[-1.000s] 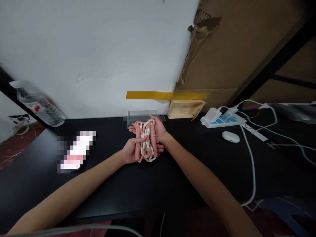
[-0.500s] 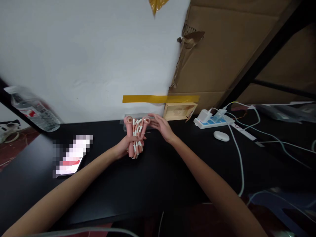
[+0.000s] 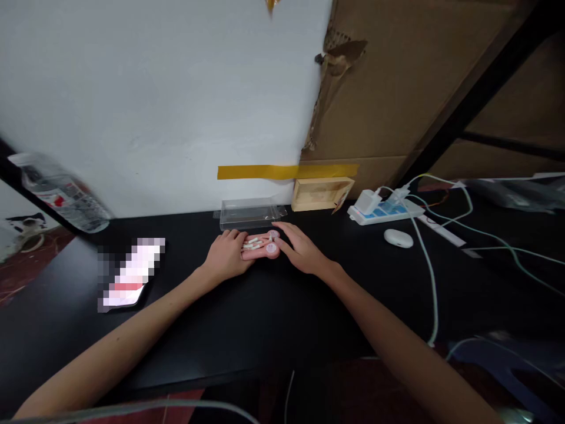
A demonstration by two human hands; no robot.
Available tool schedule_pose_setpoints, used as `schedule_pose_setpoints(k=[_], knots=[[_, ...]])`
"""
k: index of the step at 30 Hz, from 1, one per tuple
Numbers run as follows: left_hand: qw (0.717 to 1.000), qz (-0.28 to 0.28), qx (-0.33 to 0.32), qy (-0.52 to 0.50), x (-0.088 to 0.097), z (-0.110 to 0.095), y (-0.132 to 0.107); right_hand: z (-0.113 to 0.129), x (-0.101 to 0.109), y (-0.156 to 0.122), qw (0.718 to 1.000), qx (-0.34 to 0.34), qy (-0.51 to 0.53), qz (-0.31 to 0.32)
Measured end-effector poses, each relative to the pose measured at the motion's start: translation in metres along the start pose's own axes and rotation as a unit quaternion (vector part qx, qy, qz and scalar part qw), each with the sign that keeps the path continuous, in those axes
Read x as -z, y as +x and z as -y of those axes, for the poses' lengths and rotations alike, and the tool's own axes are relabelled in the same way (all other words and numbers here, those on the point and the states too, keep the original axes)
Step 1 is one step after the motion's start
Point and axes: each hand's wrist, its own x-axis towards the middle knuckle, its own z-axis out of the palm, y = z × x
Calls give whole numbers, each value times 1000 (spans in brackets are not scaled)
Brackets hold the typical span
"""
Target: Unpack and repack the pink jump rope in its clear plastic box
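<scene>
While the left hand (image 3: 226,255) clasps pink handles (image 3: 256,253) with illegible labels (image 3: 271,248), the right hand (image 3: 304,250) gapes beside them.

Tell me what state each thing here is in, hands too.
Jump rope, gathered in a bundle
Left hand, closed on the jump rope
Right hand, fingers open
Phone, screen lit
Bottle, standing
Power strip, charger plugged in
White case, closed
Clear box, end flaps out
Wooden box, open side facing out

The left hand (image 3: 226,254) lies palm down, fingers curled. The right hand (image 3: 304,251) extends its fingers, thumb apart. Both forearms (image 3: 132,334) converge forward.
</scene>
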Motion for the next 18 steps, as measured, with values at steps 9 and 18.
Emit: schedule_pose_setpoints(k=[9,18], knots=[[986,0,-60,153,-5,-6,-3,-11,-2,-5,985,-2,-125,119],[992,48,-82,82,14,14,-4,-12,-3,-6,982,-18,-137,132]])
